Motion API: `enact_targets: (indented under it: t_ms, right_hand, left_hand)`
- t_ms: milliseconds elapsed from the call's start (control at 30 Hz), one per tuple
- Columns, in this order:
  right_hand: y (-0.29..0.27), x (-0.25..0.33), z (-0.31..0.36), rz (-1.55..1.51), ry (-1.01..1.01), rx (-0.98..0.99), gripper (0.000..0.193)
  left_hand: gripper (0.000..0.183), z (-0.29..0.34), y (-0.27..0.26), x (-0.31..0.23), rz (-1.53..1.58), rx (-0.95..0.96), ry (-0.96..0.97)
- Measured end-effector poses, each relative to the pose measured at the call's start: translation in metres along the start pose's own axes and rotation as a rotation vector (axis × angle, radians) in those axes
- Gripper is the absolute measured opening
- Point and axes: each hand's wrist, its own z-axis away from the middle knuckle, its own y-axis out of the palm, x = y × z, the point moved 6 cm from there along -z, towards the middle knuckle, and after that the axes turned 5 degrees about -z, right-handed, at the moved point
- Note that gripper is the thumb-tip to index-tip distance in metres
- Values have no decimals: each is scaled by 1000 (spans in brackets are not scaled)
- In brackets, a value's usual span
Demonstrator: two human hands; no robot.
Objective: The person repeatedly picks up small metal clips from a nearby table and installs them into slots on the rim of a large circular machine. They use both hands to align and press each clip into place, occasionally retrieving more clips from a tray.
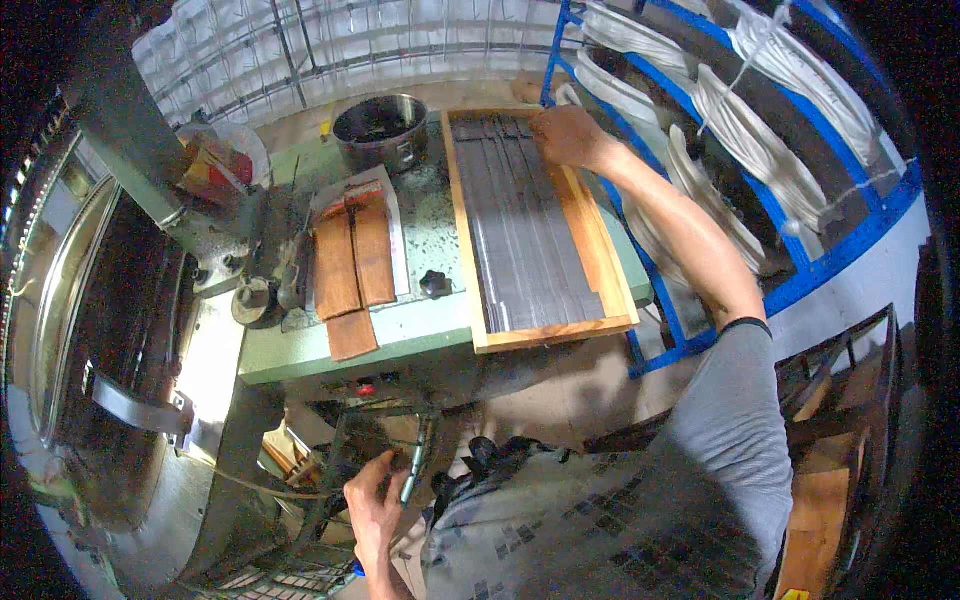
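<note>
At the far right corner of a shallow wooden tray [626, 310], my right hand [572, 138] is closed with its fingers bent down. Its fingertips meet the far ends of the dark grey flat strips [520, 215], and what they pinch is hidden. The strips lie lengthwise, side by side, inside the tray. Below the front edge of the table, my left hand [376, 502] is closed, with thumb and fingers against a slim silvery rod [413, 462]. The rod stands tilted, its upper end by the dark gear under the table.
The green table [425, 340] also carries a metal pot [382, 130], brown flat pieces [355, 255] on paper and a black knob [435, 284]. A machine with a round drum [100, 330] stands left. Right is a blue rack [700, 335] with white bundles [740, 115].
</note>
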Motion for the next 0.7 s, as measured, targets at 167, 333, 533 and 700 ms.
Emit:
enact_targets:
  t_ms: [167, 333, 533, 700]
  right_hand:
    - [18, 9, -25, 4, -75, 97, 19]
    - [14, 19, -36, 116, -57, 132, 16]
    - [4, 29, -32, 288, -109, 100, 17]
    - [11, 21, -40, 184, -33, 57, 17]
  left_hand:
    - [30, 15, -3, 24, 7, 7, -91]
    - [30, 23, 3, 28, 57, -5, -166]
    - [27, 21, 10, 11, 85, 2, -72]
    - [30, 26, 16, 13, 21, 53, -114]
